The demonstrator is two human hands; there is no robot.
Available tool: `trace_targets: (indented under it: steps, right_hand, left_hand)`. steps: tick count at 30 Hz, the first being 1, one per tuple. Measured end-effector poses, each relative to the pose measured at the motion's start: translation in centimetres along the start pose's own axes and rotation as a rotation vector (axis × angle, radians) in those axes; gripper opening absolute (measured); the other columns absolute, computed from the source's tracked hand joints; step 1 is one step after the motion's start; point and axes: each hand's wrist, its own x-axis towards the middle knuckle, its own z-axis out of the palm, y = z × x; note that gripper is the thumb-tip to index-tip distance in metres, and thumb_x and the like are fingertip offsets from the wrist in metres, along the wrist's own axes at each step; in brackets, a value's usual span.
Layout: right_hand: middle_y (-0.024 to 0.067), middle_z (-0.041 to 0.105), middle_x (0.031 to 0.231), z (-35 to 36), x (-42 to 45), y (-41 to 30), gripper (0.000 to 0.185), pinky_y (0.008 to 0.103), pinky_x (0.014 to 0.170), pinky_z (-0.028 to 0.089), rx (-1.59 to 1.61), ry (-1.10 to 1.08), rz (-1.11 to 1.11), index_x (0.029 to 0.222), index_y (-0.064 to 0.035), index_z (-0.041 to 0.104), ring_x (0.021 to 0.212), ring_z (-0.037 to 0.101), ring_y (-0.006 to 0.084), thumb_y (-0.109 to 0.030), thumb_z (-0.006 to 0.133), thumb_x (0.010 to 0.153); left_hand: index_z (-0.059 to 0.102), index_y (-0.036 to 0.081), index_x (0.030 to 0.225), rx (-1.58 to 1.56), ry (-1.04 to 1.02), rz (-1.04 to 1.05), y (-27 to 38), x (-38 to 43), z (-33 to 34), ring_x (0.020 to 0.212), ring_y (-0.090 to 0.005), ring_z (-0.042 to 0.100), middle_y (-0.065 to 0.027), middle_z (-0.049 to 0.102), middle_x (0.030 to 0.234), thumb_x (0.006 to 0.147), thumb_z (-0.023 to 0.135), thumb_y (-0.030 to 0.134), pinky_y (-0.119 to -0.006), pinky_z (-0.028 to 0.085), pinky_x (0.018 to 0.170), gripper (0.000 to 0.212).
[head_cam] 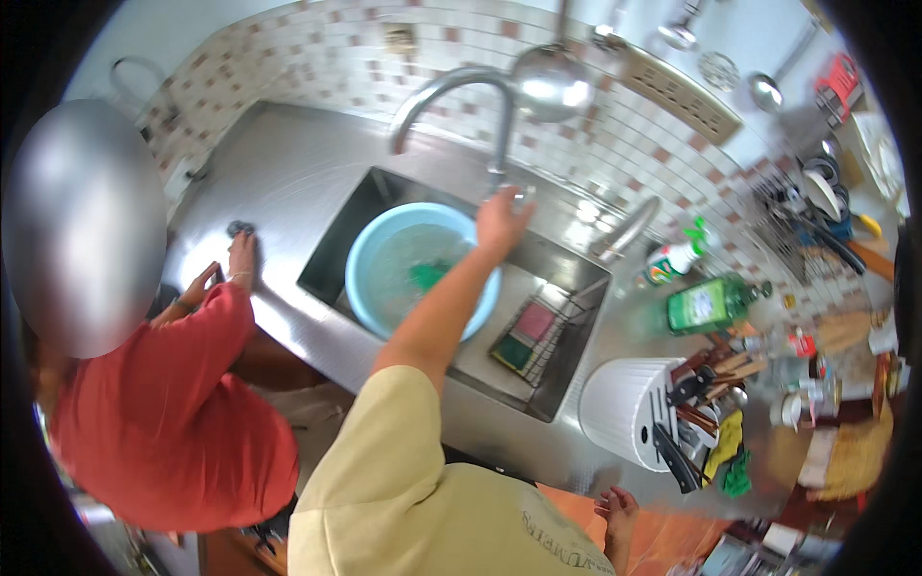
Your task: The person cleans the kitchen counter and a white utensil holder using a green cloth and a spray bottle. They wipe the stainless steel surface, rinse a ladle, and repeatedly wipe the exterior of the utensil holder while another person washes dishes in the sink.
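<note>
My left hand (504, 223) reaches across the sink to the base of the curved metal faucet (503, 122), its fingers around the small faucet handle (527, 194). Under that forearm, a light blue plastic basin (353, 277) stands in the stainless steel sink (333, 248). It holds cloudy water and a green thing (426, 275), partly hidden by my arm. Beside the basin, a wire rack (553, 353) in the sink carries a pink sponge (535, 321) and a dark green scouring pad (515, 351). My right hand (617, 502) hangs near the counter's front edge, empty, with its fingers apart.
At left, a person in a red shirt (180, 425) has one hand on a dark scrubber (240, 229) on the steel counter (295, 144). On the right stand a spray bottle (673, 261), a green detergent bottle (702, 306) and a white knife holder (623, 407). A ladle (553, 83) hangs behind the faucet.
</note>
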Motion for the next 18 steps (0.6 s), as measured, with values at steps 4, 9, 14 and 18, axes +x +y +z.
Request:
trace_targets:
  steps: [4, 9, 14, 18]
  right_hand:
    - [0.0164, 0.064, 0.095, -0.1, 1.7, 0.3, 0.027, 0.0293, 0.058, 0.055, -0.162, -0.163, -0.016, 0.113, 0.0053, 0.054, 0.070, 0.065, 0.0200, -0.009, 0.053, 0.090]
    - [0.0153, 0.064, 0.097, 2.1, 3.9, -1.5, 0.027, 0.0280, 0.061, 0.054, -0.388, -0.490, -0.161, 0.114, 0.0047, 0.054, 0.073, 0.064, 0.0182, -0.010, 0.052, 0.090]
    - [0.0152, 0.064, 0.098, 7.1, 4.2, -1.7, 0.028, 0.0265, 0.062, 0.053, -0.487, -0.793, -0.237, 0.114, 0.0038, 0.054, 0.074, 0.064, 0.0173, -0.011, 0.052, 0.091]
    - [0.0145, 0.064, 0.099, 10.4, 2.0, -1.2, 0.027, 0.0258, 0.062, 0.052, -0.592, -0.999, -0.275, 0.114, 0.0029, 0.054, 0.076, 0.064, 0.0168, -0.011, 0.053, 0.091]
  left_hand:
    - [0.063, 0.003, 0.103, -0.191, -0.026, -0.130, 3.5, -7.7, -5.9, 0.079, -0.0289, 0.065, -0.0147, 0.067, 0.085, 0.081, 0.064, 0.023, -0.038, 0.051, 0.071, 0.030]
    - [0.064, 0.004, 0.103, -0.186, -0.051, -0.165, 4.6, -21.4, -14.0, 0.059, -0.0235, 0.058, -0.0132, 0.060, 0.068, 0.082, 0.060, 0.017, -0.034, 0.047, 0.058, 0.025]
    - [0.064, 0.002, 0.102, -0.195, -0.002, -0.441, 2.2, -38.5, -19.6, 0.062, -0.0136, 0.059, -0.0101, 0.062, 0.069, 0.082, 0.060, 0.014, -0.031, 0.047, 0.059, 0.024]
    - [0.064, 0.001, 0.102, -0.094, 0.053, -0.563, 3.4, -47.1, -23.7, 0.073, -0.0165, 0.063, -0.0105, 0.067, 0.081, 0.083, 0.061, 0.014, -0.030, 0.049, 0.068, 0.023]
